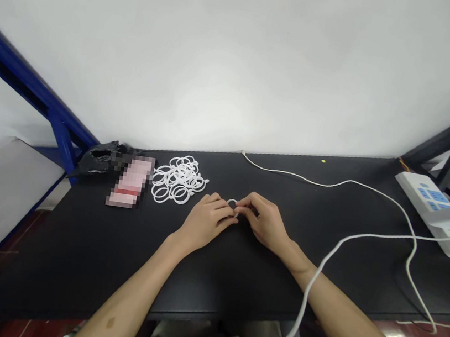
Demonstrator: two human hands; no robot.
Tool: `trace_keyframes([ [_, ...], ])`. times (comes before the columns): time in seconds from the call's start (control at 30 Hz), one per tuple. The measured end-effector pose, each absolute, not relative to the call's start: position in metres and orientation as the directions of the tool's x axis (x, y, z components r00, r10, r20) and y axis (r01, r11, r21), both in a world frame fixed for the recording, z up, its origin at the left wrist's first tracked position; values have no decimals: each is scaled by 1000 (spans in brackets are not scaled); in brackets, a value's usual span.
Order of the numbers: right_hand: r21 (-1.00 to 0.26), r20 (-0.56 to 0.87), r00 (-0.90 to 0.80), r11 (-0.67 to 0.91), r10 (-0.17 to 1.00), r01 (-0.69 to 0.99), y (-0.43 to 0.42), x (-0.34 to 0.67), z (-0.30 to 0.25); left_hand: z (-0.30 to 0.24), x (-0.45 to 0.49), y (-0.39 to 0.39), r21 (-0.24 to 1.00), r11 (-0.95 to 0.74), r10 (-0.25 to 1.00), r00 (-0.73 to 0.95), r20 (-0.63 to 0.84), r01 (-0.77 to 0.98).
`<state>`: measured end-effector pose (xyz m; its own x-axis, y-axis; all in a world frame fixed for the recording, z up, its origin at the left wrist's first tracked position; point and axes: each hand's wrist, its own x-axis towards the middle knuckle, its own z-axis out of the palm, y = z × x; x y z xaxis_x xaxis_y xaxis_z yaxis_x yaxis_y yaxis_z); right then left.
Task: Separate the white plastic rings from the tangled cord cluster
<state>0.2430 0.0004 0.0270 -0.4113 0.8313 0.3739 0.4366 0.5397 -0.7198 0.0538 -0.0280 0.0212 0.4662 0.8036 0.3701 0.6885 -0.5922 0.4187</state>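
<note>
Between my two hands, just above the black table, a small white ring [232, 201] is pinched at its edges. My left hand [210, 219] grips its left side, fingers bent over it. On the other side my right hand [263, 221] holds it between thumb and forefinger. Fingers cover most of the ring, so only its upper arc shows. Left of my hands lies a loose pile of white rings [181, 179], several of them overlapping, some with a small tab on the rim.
A blurred pink-and-red pack [131, 183] and a crumpled black plastic bag [103, 160] lie at the left on the black table [112, 253]. At the right stands a white power strip [430, 197]. A white cable [308, 292] crosses over my right forearm; a thinner cord [392, 198] runs along the back.
</note>
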Motion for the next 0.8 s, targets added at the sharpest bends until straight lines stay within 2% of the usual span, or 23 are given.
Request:
trace_keyframes([
  [0.3,-720,387,-388,537,836,440,1,243,25,24,56,-31,418,-590,803,448,393,691],
  [0.43,-754,347,-314,462,884,466,1,241,24,22,55,-29,405,-588,800,430,419,700],
  [0.53,-780,288,-282,395,915,486,1,241,24,22,49,-25,344,-552,800,367,475,759],
  [0.6,-782,264,-276,373,924,500,2,241,24,23,41,-21,271,-457,808,268,525,847],
  [0.67,-766,257,-283,373,924,524,3,242,24,25,30,-18,210,-292,810,124,572,933],
  [0.8,-729,258,-322,403,911,554,3,242,25,27,9,-13,196,13,787,-131,602,980],
])
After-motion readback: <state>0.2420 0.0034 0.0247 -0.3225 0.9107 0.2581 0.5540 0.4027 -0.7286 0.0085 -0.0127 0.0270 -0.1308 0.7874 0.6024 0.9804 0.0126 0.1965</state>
